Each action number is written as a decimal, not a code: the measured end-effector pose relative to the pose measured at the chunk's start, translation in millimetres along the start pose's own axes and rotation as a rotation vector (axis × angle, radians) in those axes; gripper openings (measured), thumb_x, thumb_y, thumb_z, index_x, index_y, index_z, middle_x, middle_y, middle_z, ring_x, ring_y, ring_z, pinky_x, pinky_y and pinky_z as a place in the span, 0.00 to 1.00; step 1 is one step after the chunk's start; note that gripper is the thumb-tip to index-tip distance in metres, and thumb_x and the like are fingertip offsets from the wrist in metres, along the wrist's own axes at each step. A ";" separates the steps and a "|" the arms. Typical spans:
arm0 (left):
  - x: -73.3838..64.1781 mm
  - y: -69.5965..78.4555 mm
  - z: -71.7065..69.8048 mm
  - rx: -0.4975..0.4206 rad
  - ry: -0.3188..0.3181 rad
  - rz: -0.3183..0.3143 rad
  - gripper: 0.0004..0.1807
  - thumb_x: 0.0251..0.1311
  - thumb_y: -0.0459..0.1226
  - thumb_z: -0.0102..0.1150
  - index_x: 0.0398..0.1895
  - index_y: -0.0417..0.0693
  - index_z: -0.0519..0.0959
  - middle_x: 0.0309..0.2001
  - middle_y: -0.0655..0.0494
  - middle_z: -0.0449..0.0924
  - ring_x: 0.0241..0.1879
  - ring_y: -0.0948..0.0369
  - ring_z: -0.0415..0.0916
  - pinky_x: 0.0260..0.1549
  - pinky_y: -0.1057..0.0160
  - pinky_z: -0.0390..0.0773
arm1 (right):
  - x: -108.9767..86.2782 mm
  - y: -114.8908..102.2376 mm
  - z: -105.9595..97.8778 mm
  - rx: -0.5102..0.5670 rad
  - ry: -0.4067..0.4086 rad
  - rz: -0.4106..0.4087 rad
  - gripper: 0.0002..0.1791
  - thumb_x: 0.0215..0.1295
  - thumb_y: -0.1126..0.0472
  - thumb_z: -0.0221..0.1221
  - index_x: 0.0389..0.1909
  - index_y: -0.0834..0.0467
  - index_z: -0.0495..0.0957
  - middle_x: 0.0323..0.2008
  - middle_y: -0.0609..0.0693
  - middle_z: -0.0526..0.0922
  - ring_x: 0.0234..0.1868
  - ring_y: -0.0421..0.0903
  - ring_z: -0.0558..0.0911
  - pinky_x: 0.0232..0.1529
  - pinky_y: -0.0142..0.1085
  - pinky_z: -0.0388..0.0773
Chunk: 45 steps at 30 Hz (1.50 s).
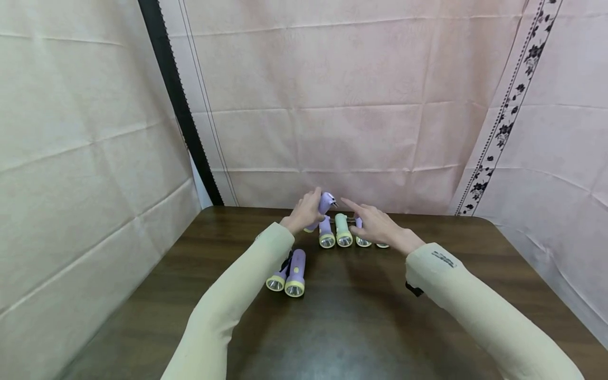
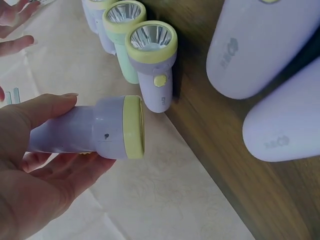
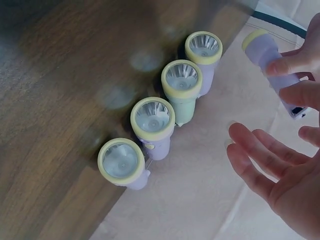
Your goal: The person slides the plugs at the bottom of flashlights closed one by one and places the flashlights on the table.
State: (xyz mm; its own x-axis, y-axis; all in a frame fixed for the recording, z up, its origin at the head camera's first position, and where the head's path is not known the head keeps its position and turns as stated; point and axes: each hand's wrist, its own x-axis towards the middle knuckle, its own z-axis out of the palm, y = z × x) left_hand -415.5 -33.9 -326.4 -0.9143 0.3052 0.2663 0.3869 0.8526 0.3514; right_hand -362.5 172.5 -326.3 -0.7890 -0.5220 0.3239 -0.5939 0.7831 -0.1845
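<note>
My left hand grips a purple flashlight with a yellow rim, fingers and thumb wrapped round its body. Two metal plug prongs stick out of its tail, on the side toward my right hand. That right hand holds nothing; its fingers are spread, the index stretched toward the prongs and apart from them. Below the hands stands a row of flashlights at the table's far edge: a purple one, a mint green one, then two more purple ones, partly hidden by my right hand in the head view.
Nearer on the left, two purple flashlights lie side by side, lenses toward me, one partly behind my left sleeve. The dark wooden table ends at a pale cloth backdrop, with more cloth along the left and right.
</note>
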 end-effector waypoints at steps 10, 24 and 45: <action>0.3 5.5 1.0 -0.048 0.010 0.080 0.29 0.48 0.31 0.72 0.50 0.43 0.64 0.46 0.42 0.79 0.45 0.47 0.79 0.43 0.51 0.80 | 0.2 -8.2 -3.7 0.018 -0.010 -0.033 0.45 0.56 0.61 0.60 0.75 0.52 0.53 0.36 0.55 0.79 0.30 0.47 0.75 0.27 0.39 0.71; -11.0 5.4 1.1 -0.109 0.062 0.150 0.28 0.49 0.31 0.71 0.50 0.45 0.65 0.43 0.43 0.81 0.43 0.48 0.80 0.41 0.50 0.79 | 0.1 -12.8 -8.0 0.216 -0.051 -0.071 0.47 0.52 0.67 0.58 0.75 0.54 0.51 0.24 0.49 0.80 0.24 0.39 0.76 0.29 0.32 0.74; -17.1 15.1 0.2 -0.082 -0.012 0.181 0.28 0.51 0.33 0.71 0.51 0.45 0.66 0.43 0.44 0.81 0.40 0.51 0.82 0.38 0.58 0.81 | -1.4 -11.4 -4.7 0.211 -0.036 -0.024 0.48 0.51 0.67 0.59 0.75 0.52 0.51 0.21 0.46 0.78 0.21 0.38 0.73 0.26 0.33 0.72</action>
State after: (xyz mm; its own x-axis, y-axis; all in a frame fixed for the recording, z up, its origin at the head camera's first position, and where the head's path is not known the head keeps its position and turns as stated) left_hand -394.0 -26.2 -325.8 -0.8299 0.4560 0.3215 0.5535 0.7456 0.3711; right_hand -353.9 165.9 -320.3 -0.7770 -0.5548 0.2976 -0.6296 0.6843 -0.3680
